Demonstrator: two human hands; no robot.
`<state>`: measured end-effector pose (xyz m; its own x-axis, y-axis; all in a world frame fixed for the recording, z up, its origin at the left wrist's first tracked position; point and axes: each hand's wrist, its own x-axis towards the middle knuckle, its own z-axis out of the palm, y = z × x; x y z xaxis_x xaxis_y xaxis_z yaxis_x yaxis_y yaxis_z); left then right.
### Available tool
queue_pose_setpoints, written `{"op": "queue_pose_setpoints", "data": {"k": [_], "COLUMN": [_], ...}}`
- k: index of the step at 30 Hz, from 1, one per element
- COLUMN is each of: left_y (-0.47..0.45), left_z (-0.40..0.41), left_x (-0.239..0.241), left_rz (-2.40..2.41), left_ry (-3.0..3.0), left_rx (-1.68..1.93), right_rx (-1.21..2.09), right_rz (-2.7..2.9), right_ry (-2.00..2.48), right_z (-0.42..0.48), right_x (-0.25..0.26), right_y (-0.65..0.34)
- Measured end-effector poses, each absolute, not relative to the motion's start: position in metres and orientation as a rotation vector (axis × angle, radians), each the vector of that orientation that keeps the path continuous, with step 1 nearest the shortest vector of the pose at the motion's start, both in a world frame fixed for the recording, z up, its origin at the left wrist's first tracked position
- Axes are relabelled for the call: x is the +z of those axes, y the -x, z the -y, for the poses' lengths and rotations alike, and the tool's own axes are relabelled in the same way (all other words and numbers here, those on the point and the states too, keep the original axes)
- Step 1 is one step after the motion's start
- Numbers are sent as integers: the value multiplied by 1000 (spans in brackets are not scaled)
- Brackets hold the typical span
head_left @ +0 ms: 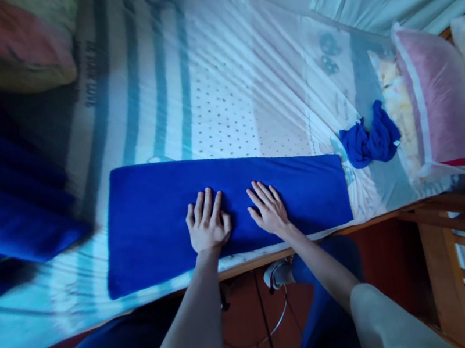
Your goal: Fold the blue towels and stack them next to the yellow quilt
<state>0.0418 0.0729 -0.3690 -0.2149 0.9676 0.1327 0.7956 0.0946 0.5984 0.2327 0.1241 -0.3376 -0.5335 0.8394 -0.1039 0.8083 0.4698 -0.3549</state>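
Left hand: palm down on the blue cloth (144,229), fingers fanned out with clear gaps between them. The hand (208,225) is wide open and isn't pinching anything, it's just lying on the fabric. Thumb sits closer in, on the side facing the other hand.
Right hand: pretty much the same deal. This one (268,208) is open and flat on the same cloth, fingers a bit less spread, thumb sticking out toward the left. Nothing gripped here either.
Gap between hands: they're apart, with a strip of bare blue showing between them.
Blue cloth: laid out flat as a long panel along the near edge of the bed, on top of the striped and dotted sheet (222,111). Looks mostly smooth, with a few soft creases toward the right end.
Off the right end: a crumpled blue bundle (371,140) sits just beside it, little white tag (396,143) showing, near the pink pillow (445,99).
Far left: more blue fabric (3,175), kinda blurry, well away from both hands.
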Motion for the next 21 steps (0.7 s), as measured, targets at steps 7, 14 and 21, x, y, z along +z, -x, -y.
{"op": "queue_pose_setpoints", "data": {"k": [7, 14, 21], "left_y": [-43, -44, -44], "left_z": [-73, -73, -74], "left_x": [-367, -364, -364], "left_rz": [-2079, -2084, -2086], "left_ry": [-1713, -1714, -1708], "left_rx": [820, 815, 829], "right_rx": [457, 301, 241], "right_rz": [2654, 2526, 2437], "right_ry": [1642, 1846, 1970], "right_z": [-186, -206, -217], "right_x": [-333, -336, -341], "right_y": [-335, -403, -420]}}
